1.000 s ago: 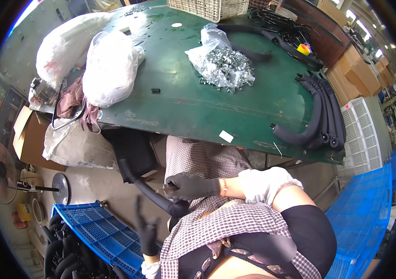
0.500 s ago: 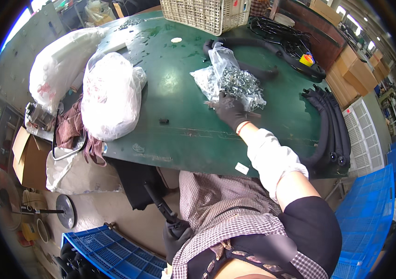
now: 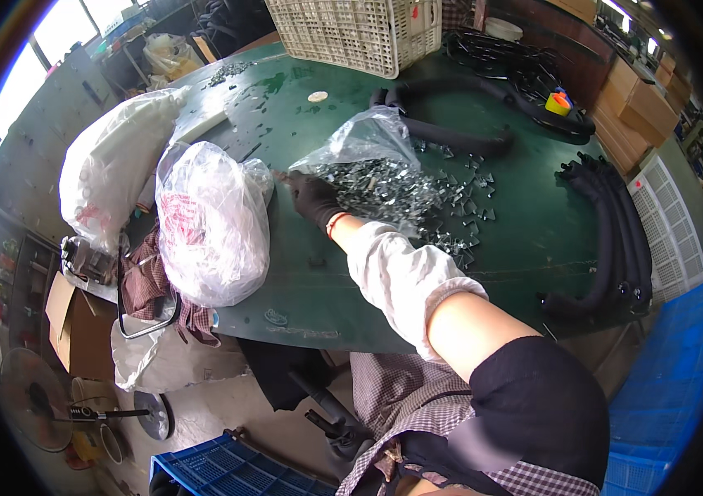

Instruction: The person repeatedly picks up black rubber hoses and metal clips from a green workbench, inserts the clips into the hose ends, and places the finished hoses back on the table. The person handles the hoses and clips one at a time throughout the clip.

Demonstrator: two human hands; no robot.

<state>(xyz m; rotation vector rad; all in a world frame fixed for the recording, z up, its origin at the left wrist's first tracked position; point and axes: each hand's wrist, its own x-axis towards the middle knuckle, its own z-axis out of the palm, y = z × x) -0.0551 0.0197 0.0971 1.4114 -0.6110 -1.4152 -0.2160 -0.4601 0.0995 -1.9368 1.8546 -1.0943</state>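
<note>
Pinching a clear plastic bag (image 3: 379, 131) in the black-gloved right hand (image 3: 316, 199), with small shiny metal pieces (image 3: 471, 202) to its right, clasping a black tube (image 3: 324, 397) in the left hand (image 3: 351, 440).

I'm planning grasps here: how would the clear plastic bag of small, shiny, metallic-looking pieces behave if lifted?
The clear plastic bag probably flops, being thin and wrinkled. The heaped, metallic-looking pieces may make it heavy. Some would likely spill, since many lie loose beside it.
</note>
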